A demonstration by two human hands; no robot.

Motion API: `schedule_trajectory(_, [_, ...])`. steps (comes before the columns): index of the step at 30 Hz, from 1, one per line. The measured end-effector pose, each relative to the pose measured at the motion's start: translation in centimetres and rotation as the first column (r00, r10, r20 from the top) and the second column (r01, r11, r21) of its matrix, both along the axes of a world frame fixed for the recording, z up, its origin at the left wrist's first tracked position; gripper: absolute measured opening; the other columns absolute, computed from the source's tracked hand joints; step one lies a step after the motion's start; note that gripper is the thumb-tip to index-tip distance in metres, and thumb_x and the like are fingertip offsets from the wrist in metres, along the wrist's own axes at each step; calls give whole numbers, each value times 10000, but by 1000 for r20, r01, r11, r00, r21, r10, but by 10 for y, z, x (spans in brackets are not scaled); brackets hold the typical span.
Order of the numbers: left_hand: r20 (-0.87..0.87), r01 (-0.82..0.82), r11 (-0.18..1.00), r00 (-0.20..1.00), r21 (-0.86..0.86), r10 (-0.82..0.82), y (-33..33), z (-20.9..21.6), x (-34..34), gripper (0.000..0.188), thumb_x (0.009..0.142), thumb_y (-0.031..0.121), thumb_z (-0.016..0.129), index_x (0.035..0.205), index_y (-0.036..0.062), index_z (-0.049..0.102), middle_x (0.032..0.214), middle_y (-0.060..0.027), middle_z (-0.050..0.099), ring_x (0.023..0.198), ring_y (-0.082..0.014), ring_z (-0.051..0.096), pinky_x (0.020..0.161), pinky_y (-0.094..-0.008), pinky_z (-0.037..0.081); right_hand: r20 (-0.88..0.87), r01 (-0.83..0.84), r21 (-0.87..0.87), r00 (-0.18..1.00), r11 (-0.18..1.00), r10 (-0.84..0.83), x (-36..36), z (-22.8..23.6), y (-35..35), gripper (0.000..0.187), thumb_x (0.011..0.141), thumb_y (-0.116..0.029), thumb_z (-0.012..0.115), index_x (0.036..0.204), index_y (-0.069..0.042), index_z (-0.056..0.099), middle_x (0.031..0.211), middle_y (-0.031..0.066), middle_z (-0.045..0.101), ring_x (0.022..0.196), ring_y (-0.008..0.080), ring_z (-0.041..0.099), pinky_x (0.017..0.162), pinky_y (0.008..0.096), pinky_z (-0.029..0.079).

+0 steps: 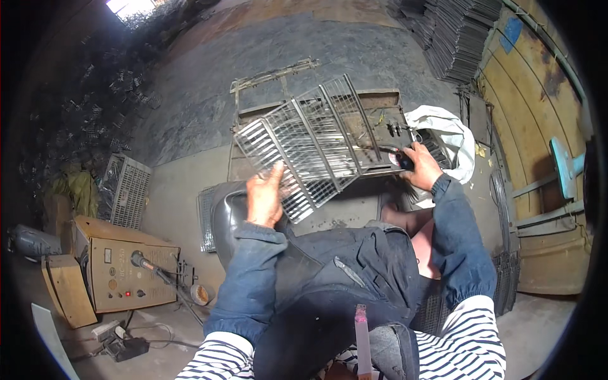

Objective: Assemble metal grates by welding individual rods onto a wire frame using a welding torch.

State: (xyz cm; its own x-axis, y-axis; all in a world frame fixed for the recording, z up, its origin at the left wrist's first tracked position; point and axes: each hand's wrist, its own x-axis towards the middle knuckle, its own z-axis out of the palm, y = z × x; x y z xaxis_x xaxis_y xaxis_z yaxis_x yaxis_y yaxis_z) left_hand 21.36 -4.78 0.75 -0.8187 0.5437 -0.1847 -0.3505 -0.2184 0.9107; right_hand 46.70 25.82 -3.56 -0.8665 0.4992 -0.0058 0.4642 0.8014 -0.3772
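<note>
A shiny wire rack (320, 136) with several metal cross strips lies slanted over a low metal worktable (380, 100). My left hand (265, 195) is closed on the rack's near left edge, thumb on top. At the table's right side, my right hand (423, 166) has its fingers round a black, rounded thing (404, 161) whose kind I cannot make out. A white sack (457, 136) with dark metal pieces inside stands just beyond the right hand. Small tools (392, 130) lie on the tabletop near the rack's right end.
To the left stands a yellowish welding machine (130, 266) with a red light and a cable. Wire racks (130, 190) lean nearby. Dark metal parts (95, 107) are heaped far left. Stacked panels (456, 38) rise at the back right, beside a yellow wall (538, 107).
</note>
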Motion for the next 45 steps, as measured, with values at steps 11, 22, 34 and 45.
schedule_trajectory(11, [-155,-69,991,987,-113,51,-15,49,-74,289,1007,145,614,1207,-64,599,1110,-183,699,886,-297,731,724,-403,628,-126,15,156,992,988,5,16,-24,45,571,729,-162,829,1245,-16,633,1189,219,622,1108,415,554,990,472,462])
schedule_trajectory(22, [-71,50,993,996,-111,-58,-7,20,-89,378,1005,223,636,1263,-49,585,1149,-194,695,959,-309,722,837,-442,618,-458,197,-93,862,976,-218,29,35,48,352,786,-122,807,1077,44,700,1003,168,726,943,239,695,848,359,536])
schedule_trajectory(34, [-204,60,995,976,-79,-76,32,-13,-52,256,876,26,765,1116,-33,698,1049,-100,736,872,-188,691,809,-334,567,-522,-183,-419,850,889,-71,10,72,-73,535,913,-285,753,1324,22,600,1023,166,729,948,206,695,866,341,525])
schedule_trajectory(45, [-502,5,992,862,-129,-70,27,-18,-34,271,854,146,826,1076,13,745,977,-46,760,846,-124,674,778,-298,539,-661,-415,-196,725,888,193,-30,113,-91,515,894,-146,729,1347,32,559,992,221,710,844,298,719,781,339,536])
